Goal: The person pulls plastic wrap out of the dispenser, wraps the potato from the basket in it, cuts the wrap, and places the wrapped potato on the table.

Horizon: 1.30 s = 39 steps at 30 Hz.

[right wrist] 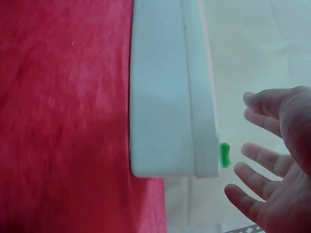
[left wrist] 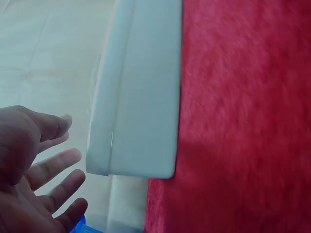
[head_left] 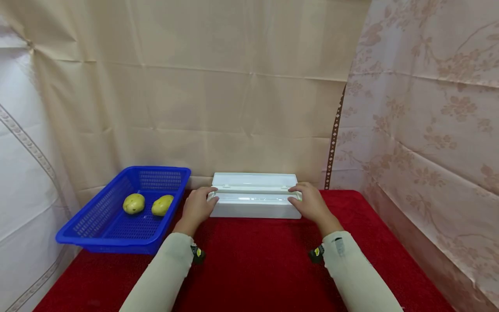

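Observation:
A long white box (head_left: 255, 211), which looks like a cling film dispenser, lies on the red cloth with its lid (head_left: 255, 179) raised at the back. Clear, shiny film (head_left: 253, 197) shows inside. At the box's left end is my left hand (head_left: 196, 207), thumb and fingers spread apart; my right hand (head_left: 310, 203) mirrors it at the right end. Both wrist views show a gap between the fingers and the box's front wall, with nothing gripped. A small green piece (right wrist: 225, 155) sticks out by the box edge in the right wrist view. Contact with the box's ends is unclear.
To the left stands a blue plastic basket (head_left: 117, 241) holding two yellowish potatoes, one potato (head_left: 134, 203) left of the other potato (head_left: 162, 205). Red cloth (head_left: 257, 268) covers the table. A beige curtain (head_left: 234, 108) hangs close behind the box, and a floral curtain (head_left: 436, 130) on the right.

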Motion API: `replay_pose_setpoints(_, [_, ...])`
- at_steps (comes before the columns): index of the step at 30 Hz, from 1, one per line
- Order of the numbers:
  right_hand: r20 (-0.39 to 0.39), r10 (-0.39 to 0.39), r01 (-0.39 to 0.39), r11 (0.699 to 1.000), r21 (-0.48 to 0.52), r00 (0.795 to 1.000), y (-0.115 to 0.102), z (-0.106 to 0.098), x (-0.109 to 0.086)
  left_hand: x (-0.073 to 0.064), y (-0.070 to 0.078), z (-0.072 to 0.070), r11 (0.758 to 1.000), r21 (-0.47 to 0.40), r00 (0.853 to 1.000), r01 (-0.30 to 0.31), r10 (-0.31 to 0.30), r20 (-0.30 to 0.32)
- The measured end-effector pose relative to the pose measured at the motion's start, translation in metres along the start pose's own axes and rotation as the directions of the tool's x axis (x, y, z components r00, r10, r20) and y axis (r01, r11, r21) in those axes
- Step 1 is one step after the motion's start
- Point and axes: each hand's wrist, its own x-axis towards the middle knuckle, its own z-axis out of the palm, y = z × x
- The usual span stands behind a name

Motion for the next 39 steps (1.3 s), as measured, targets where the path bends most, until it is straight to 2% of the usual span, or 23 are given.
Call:
replay_pose_setpoints(5, [-0.062, 0.025, -0.021, 0.998, 0.061, 0.998, 0.003, 0.005, 0.001, 0.004, -0.003, 0.005, 0.999, -0.053, 0.999, 0.011, -0.013, -0.052])
replay_pose_setpoints(11, [-0.096, 0.069, -0.059, 0.992, 0.111, 0.993, 0.005, 0.008, 0.000, 0.007, -0.005, 0.007, 0.998, -0.061, 0.996, -0.003, -0.003, -0.085])
replay_pose_setpoints(17, [-0.093, 0.133, -0.116, 0.979, 0.170, 0.987, 0.006, 0.016, -0.006, 0.005, -0.007, 0.012, 0.995, -0.100, 0.998, -0.007, 0.000, -0.066])
replay_pose_setpoints(23, [-0.085, 0.187, -0.166, 0.964, 0.206, 0.979, 0.008, 0.028, -0.009, -0.004, -0.008, 0.020, 0.990, -0.141, 0.998, -0.001, -0.006, -0.054])
replay_pose_setpoints(32, [-0.118, 0.170, -0.148, 0.973, 0.177, 0.978, 0.016, 0.030, -0.009, -0.003, -0.011, 0.025, 0.995, -0.103, 0.999, 0.001, -0.007, -0.054])
replay_pose_setpoints(39, [-0.153, 0.183, -0.153, 0.970, 0.190, 0.971, 0.012, 0.036, -0.010, -0.003, -0.008, 0.024, 0.998, -0.059, 0.999, 0.035, -0.037, -0.033])
